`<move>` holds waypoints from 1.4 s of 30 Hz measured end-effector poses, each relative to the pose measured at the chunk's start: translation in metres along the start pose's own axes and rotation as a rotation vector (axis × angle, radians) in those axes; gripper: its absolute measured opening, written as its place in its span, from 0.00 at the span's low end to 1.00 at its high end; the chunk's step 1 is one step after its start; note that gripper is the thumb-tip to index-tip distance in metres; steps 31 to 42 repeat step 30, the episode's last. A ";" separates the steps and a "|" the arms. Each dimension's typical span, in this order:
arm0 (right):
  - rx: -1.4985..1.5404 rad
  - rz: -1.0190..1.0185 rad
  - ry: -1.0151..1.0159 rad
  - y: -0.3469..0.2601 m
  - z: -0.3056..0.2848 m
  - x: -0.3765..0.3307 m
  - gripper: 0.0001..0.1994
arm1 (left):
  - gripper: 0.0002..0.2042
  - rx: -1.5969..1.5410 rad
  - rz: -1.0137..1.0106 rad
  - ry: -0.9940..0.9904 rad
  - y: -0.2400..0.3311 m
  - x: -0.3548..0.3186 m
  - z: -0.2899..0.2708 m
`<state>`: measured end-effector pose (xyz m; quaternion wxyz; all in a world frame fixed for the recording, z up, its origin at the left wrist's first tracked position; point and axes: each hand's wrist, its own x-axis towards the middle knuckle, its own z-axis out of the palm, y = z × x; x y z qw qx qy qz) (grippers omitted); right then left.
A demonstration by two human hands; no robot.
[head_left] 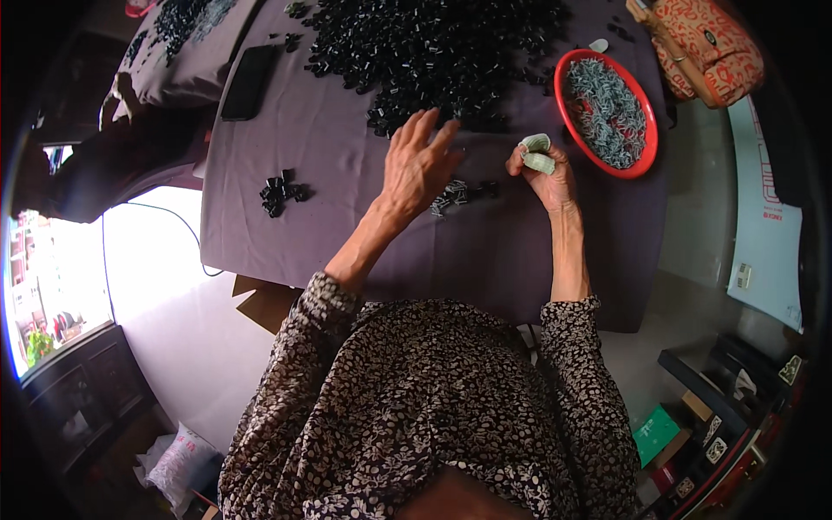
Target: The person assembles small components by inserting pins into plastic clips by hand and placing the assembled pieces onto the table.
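Note:
My left hand (422, 165) hovers with fingers apart at the near edge of a big heap of small black pieces (433, 52); nothing shows in its grasp. Below its fingers lies a small cluster of grey screw-like pieces (449, 199), with a few black ones beside it. My right hand (555, 178) is closed, fingers bent together. Pale, whitish-green banded material (538, 162) covers or sits between its fingertips; I cannot tell which. Just right of this hand stands a red oval basin (652, 130) filled with similar grey pieces.
A purple-grey cloth (347, 247) covers the table. On the left lie a black phone (250, 82) and a small group of black pieces (282, 192). A patterned orange bag (711, 48) is at the far right. Another cloth-covered surface (195, 65) adjoins at the far left.

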<state>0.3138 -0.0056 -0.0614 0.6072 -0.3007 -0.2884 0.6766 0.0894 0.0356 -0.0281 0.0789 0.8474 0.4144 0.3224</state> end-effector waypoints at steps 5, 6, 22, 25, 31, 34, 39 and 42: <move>-0.034 -0.014 -0.048 0.002 -0.002 0.003 0.07 | 0.24 0.043 0.041 -0.144 0.012 0.013 0.027; -0.015 -0.010 -0.049 0.001 -0.003 0.002 0.07 | 0.25 0.052 0.052 -0.183 0.015 0.011 0.030; 0.019 -0.030 -0.115 0.000 -0.007 0.003 0.10 | 0.21 -0.138 0.168 -0.266 0.045 -0.031 0.017; 0.042 -0.042 -0.136 0.001 -0.008 0.003 0.10 | 0.23 -0.151 0.162 -0.253 0.043 -0.022 0.022; 0.000 -0.057 -0.053 0.003 -0.013 0.002 0.12 | 0.29 -0.054 0.119 -0.209 0.037 0.011 0.041; 0.000 -0.057 -0.053 0.003 -0.013 0.002 0.12 | 0.29 -0.054 0.119 -0.209 0.037 0.011 0.041; 0.000 -0.057 -0.053 0.003 -0.013 0.002 0.12 | 0.29 -0.054 0.119 -0.209 0.037 0.011 0.041; 0.000 -0.057 -0.053 0.003 -0.013 0.002 0.12 | 0.29 -0.054 0.119 -0.209 0.037 0.011 0.041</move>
